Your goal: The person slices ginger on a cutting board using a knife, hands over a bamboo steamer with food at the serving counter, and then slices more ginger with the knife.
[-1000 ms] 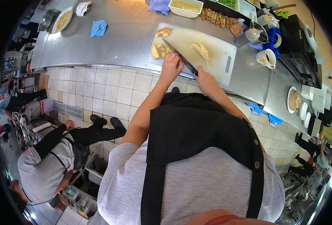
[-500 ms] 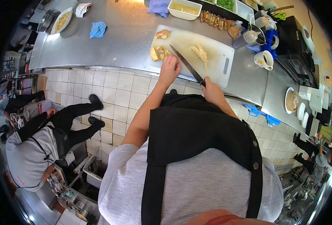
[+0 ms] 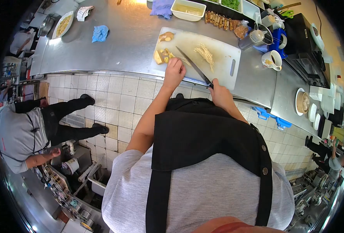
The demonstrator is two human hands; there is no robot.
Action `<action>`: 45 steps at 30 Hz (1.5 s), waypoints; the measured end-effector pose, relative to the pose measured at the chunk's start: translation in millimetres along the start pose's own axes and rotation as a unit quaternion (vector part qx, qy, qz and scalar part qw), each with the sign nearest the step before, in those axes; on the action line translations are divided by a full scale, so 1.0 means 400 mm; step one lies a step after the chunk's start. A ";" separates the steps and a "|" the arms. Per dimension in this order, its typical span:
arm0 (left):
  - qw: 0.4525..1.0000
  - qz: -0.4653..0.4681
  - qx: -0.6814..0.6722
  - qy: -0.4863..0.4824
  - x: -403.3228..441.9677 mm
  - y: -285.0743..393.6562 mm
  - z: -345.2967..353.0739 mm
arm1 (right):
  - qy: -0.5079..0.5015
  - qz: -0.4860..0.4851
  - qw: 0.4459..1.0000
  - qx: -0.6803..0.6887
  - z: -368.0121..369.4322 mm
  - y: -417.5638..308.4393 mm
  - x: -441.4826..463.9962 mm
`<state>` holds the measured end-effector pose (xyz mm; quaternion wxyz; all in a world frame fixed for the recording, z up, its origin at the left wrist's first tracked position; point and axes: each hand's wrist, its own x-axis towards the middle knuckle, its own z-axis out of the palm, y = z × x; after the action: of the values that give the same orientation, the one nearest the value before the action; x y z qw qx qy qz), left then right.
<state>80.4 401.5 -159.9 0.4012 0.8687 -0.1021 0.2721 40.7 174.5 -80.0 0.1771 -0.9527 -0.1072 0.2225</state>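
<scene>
Head view: a long, steel-bladed knife (image 3: 193,63), probably stiff and best held by its black handle (image 3: 209,84), is gripped there by the right hand (image 3: 221,92); beyond the curled left hand (image 3: 174,73), whose hold cannot be told, firm-looking pale-yellow root chunks (image 3: 158,58) are seen on a white rectangular board (image 3: 223,58).

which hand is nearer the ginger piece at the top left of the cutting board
Left. The left hand is below the ginger piece, not touching it; the right hand, holding the knife, is farther away, below and to its right.
</scene>
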 end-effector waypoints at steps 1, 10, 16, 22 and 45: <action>1.000 -0.001 0.001 0.001 0.001 0.001 0.001 | -0.009 -0.005 1.000 -0.004 0.002 0.002 0.001; 1.000 0.010 -0.001 0.009 0.003 0.003 -0.001 | 0.000 -0.001 1.000 0.007 0.016 0.024 0.011; 1.000 -0.013 -0.005 -0.012 0.000 0.009 -0.005 | 0.072 0.044 0.996 -0.042 -0.024 0.039 -0.009; 0.999 -0.039 0.023 -0.010 0.000 0.038 0.008 | 0.119 0.043 0.990 -0.066 -0.079 0.058 -0.029; 0.941 0.163 0.058 -0.291 0.027 0.161 0.106 | 0.134 0.008 0.989 -0.066 -0.014 0.085 -0.013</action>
<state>80.4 327.7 -134.9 0.2536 0.9032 -0.3383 0.0745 42.9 140.4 -86.2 0.1247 -0.9844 -0.0892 0.0868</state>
